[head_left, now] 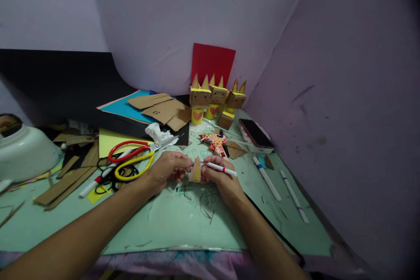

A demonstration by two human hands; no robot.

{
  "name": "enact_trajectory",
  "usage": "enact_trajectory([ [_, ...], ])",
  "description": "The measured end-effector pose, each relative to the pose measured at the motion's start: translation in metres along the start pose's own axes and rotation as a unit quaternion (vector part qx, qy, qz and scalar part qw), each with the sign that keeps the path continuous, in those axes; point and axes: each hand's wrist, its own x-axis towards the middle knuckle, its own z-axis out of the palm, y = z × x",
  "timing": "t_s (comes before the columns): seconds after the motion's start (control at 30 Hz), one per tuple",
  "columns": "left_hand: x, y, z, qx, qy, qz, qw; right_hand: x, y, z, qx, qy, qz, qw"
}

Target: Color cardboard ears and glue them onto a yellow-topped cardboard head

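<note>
Triangle (196,172) (yellow, pink-edged) is near ctr above counter (183,232), btwn half-curled L hand (171,167), grip unclear, & R hand (222,178), wrapped round marker (230,172). Far ctr, 3 box-head figs (201,98) look done w/ ears (205,83) on; this pc's unattached.

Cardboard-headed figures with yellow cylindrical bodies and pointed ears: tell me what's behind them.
A red rectangular sheet rises behind the left figure and middle figure, which cover its lower part. A pale purplish backdrop shows beyond. Anything directly behind the figures is hidden.
</note>
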Motion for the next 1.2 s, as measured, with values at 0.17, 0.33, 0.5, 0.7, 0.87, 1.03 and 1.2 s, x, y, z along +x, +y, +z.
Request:
enact_trajectory([
  [0.17, 0.0, 0.0, -0.001, 0.031, -0.027, -0.023, 0.999, -0.001, -0.002, 0.0, -0.016, -0.016, 0.005, 1.0],
  [0.33, -0.001, 0.001, -0.001, 0.048, -0.018, -0.025, 0.998, -0.003, -0.004, 0.002, -0.022, -0.023, -0.001, 0.999],
  [0.5, 0.0, 0.005, -0.003, 0.052, 0.002, -0.014, 0.999, -0.004, -0.007, -0.001, -0.016, -0.006, -0.032, 0.999],
  [0.7, 0.004, 0.004, -0.007, 0.07, 0.07, -0.012, 0.995, -0.009, -0.009, -0.011, -0.053, 0.13, -0.195, 0.971],
  [0.87, 0.006, 0.0, -0.006, 0.095, 0.08, -0.037, 0.992, -0.013, 0.003, -0.011, -0.146, 0.054, -0.234, 0.96],
  [1.03, 0.006, -0.001, -0.005, 0.1, 0.078, -0.04, 0.991, -0.01, 0.013, -0.009, -0.182, 0.013, -0.232, 0.955],
  [1.2, 0.006, -0.002, -0.006, 0.094, 0.076, -0.035, 0.992, -0.01, 0.013, -0.007, -0.226, -0.018, -0.254, 0.94],
])
